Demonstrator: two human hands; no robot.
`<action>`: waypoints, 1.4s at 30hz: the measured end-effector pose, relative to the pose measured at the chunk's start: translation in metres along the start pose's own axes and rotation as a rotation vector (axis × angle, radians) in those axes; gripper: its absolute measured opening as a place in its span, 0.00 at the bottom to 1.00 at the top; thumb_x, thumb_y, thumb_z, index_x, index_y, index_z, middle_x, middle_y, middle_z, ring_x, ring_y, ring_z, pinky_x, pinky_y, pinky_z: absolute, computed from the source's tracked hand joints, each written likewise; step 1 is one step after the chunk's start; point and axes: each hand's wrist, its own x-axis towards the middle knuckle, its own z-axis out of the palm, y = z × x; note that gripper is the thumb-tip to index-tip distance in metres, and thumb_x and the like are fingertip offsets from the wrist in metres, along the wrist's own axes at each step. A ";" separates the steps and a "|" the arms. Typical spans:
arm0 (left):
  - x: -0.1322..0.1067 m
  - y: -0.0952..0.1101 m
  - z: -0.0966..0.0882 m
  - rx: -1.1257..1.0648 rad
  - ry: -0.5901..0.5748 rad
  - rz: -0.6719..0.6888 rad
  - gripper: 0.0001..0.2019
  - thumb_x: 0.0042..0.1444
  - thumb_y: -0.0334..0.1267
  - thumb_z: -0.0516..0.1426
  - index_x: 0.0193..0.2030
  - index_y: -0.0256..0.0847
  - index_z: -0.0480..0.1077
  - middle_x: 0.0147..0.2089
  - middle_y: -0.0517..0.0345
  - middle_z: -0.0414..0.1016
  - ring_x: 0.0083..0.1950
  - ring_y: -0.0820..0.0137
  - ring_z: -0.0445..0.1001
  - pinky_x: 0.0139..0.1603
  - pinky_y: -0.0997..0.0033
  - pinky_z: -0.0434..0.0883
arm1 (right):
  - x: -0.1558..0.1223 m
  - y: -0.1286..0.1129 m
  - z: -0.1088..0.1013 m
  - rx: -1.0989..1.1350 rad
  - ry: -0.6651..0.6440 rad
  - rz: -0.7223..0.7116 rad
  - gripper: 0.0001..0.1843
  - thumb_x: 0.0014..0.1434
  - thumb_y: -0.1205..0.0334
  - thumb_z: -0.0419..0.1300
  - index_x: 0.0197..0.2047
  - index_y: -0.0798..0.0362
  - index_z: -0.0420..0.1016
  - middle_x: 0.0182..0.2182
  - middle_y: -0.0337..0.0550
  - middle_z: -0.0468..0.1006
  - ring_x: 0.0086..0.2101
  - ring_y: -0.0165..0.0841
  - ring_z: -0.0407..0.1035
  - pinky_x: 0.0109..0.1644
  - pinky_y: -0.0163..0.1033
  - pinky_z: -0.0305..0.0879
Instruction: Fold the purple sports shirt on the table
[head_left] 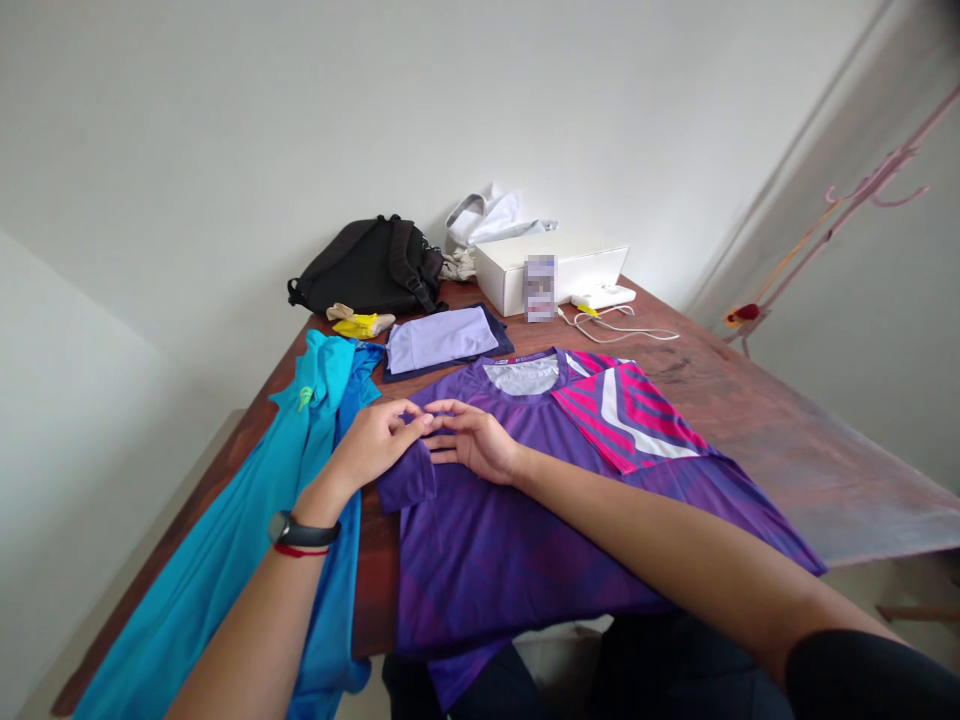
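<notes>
Table [817,455] with backpack [356,265], white box [585,268]; purple shirt [502,540] in left hand [375,440], right hand [484,445] wide.

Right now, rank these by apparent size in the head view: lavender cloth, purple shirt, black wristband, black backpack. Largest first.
1. Purple shirt
2. Black backpack
3. Lavender cloth
4. Black wristband, smallest even though it looks nearer the camera than the cloth.

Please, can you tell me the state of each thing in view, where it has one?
Purple shirt: spread out, pink-patterned sleeve folded inward, lower part over the table edge
Left hand: fingers bent, at the plain sleeve
Right hand: fingers outstretched
Blue garment: loosely bunched
Lilac cloth: folded, on a dark cloth
Black backpack: lying down, zips unclear
White box: seems closed
White cable: loosely looped
</notes>
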 end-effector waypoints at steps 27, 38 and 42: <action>-0.006 -0.008 -0.025 -0.442 -0.262 -0.059 0.20 0.64 0.48 0.58 0.57 0.39 0.69 0.32 0.58 0.78 0.27 0.67 0.78 0.29 0.71 0.74 | 0.000 0.006 0.005 -0.138 0.043 -0.007 0.22 0.48 0.54 0.75 0.40 0.51 0.70 0.35 0.39 0.80 0.37 0.35 0.77 0.44 0.44 0.73; -0.004 -0.003 -0.016 -0.423 -0.257 0.028 0.19 0.66 0.47 0.57 0.58 0.39 0.70 0.37 0.55 0.79 0.32 0.69 0.76 0.31 0.73 0.72 | 0.004 0.008 0.003 -0.190 -0.017 0.014 0.24 0.49 0.50 0.76 0.41 0.54 0.73 0.33 0.39 0.78 0.35 0.31 0.75 0.45 0.40 0.71; -0.004 0.001 -0.016 -0.405 -0.246 0.085 0.18 0.65 0.45 0.58 0.58 0.39 0.71 0.42 0.54 0.78 0.36 0.68 0.76 0.35 0.72 0.72 | 0.004 0.009 0.003 -0.175 0.016 0.003 0.24 0.46 0.50 0.77 0.37 0.54 0.72 0.30 0.36 0.76 0.33 0.29 0.73 0.43 0.38 0.71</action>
